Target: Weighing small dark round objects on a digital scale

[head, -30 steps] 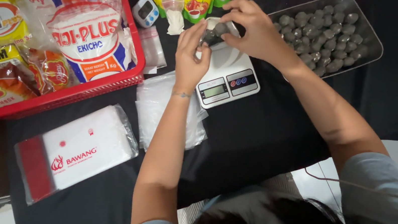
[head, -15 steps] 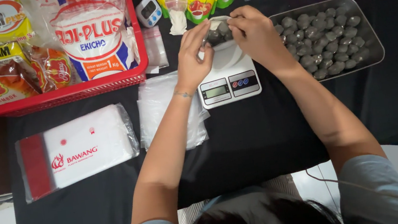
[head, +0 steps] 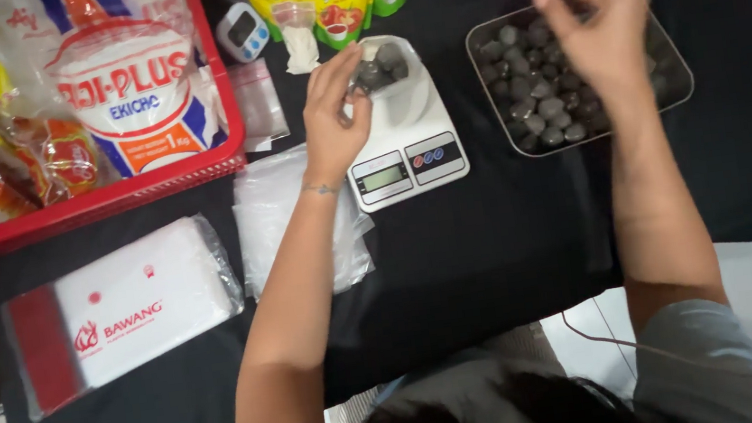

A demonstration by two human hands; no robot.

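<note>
Head view, left hand [head: 336, 116]: your fingers pinch the clear bag [head: 393, 75] of dark balls open on the white scale [head: 407, 155].
Head view, right hand [head: 597, 26]: curled narrow over the metal tray [head: 679, 74] of balls; whether it holds one, cannot tell.
Worktop [head: 514, 242]: black cloth.

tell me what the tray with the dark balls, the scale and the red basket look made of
The tray looks like thin metal, going by its silvery, shiny rim. The scale looks like smooth white plastic with a small grey display. The red basket looks like moulded plastic, its front wall ribbed with slats. The cover under them looks like matte black cloth, though that is less certain.
</note>
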